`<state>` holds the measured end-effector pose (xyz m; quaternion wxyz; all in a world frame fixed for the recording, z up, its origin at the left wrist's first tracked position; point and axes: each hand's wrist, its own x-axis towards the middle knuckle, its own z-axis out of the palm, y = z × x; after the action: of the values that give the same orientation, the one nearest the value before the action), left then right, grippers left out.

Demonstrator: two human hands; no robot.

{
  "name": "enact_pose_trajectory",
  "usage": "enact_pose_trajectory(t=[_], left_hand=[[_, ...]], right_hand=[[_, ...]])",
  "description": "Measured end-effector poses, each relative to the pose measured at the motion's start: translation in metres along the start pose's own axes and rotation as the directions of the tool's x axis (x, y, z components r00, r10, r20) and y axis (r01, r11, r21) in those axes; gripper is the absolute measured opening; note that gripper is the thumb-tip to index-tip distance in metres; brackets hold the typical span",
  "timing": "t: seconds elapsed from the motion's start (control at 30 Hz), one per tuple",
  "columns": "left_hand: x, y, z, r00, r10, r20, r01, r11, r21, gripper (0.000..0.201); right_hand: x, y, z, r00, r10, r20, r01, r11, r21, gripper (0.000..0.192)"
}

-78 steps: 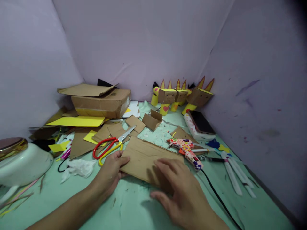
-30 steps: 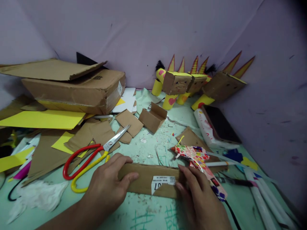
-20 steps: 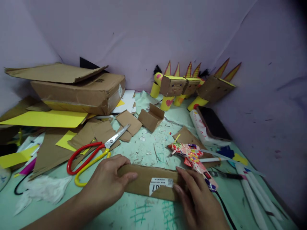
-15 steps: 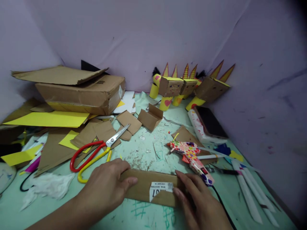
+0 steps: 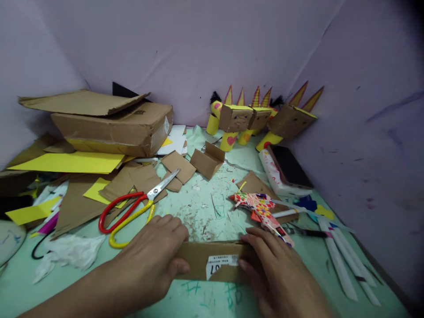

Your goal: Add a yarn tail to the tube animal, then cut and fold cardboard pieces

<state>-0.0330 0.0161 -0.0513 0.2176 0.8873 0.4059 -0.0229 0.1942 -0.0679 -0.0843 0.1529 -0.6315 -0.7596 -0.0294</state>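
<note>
Between my two hands is a brown cardboard strip (image 5: 195,260) with a torn white printed label (image 5: 221,266) on its face. My left hand (image 5: 155,256) grips its left end, thumb on the near face and fingers over the far edge. At the right end, my right hand (image 5: 271,265) holds it the same way, fingers bent over the top. Scissors (image 5: 154,194) with one red and one yellow handle lie just beyond my left hand. A floral-patterned glue gun (image 5: 260,210) rests beyond my right hand.
A cardboard box (image 5: 112,132) stands at the back left among cardboard scraps and yellow paper (image 5: 69,162). Yellow and brown cardboard animal figures (image 5: 236,118) stand at the back. A phone (image 5: 289,167) lies on a white pack at the right, with white strips (image 5: 339,260) nearer. Crumpled tissue (image 5: 71,254) lies left.
My left-hand fingers have moved over the strip's top edge. The strip has tilted and its visible face looks narrower. My right hand has shifted slightly.
</note>
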Motion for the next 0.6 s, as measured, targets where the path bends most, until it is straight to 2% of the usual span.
enact_pose_trajectory(t=[0.1, 0.2, 0.27, 0.33, 0.4, 0.47, 0.53, 0.6], left_hand=[[-0.009, 0.007, 0.008, 0.984, 0.153, -0.092, -0.135, 0.975, 0.176, 0.011], [-0.018, 0.011, 0.016, 0.910, 0.344, -0.231, -0.251, 0.902, 0.351, 0.018], [-0.022, 0.013, 0.021, 0.864, 0.407, -0.297, -0.277, 0.876, 0.395, 0.019], [-0.024, 0.015, 0.025, 0.852, 0.415, -0.319, -0.276, 0.874, 0.399, 0.021], [-0.024, 0.017, 0.030, 0.880, 0.372, -0.295, -0.238, 0.883, 0.405, 0.025], [-0.022, 0.021, 0.034, 0.927, 0.296, -0.232, -0.177, 0.887, 0.426, 0.039], [-0.020, 0.026, 0.038, 0.962, 0.229, -0.146, -0.137, 0.873, 0.468, 0.051], [-0.020, 0.029, 0.041, 0.975, 0.207, -0.079, -0.139, 0.851, 0.507, 0.053]], right_hand=[[0.003, -0.006, -0.013, 0.996, -0.076, 0.039, 0.075, 0.997, 0.032, 0.035], [0.004, -0.018, -0.018, 0.983, -0.153, 0.101, 0.150, 0.988, 0.034, 0.052], [0.004, -0.026, -0.015, 0.973, -0.172, 0.155, 0.166, 0.985, 0.047, 0.061], [0.004, -0.034, -0.010, 0.969, -0.149, 0.195, 0.150, 0.989, 0.009, 0.064], [0.004, -0.040, -0.004, 0.972, -0.090, 0.219, 0.108, 0.992, -0.073, 0.059], [0.003, -0.043, 0.001, 0.975, -0.051, 0.217, 0.082, 0.987, -0.135, 0.052], [0.001, -0.043, 0.005, 0.981, -0.079, 0.176, 0.108, 0.981, -0.159, 0.049], [-0.001, -0.043, 0.007, 0.983, -0.154, 0.103, 0.169, 0.971, -0.167, 0.048]])
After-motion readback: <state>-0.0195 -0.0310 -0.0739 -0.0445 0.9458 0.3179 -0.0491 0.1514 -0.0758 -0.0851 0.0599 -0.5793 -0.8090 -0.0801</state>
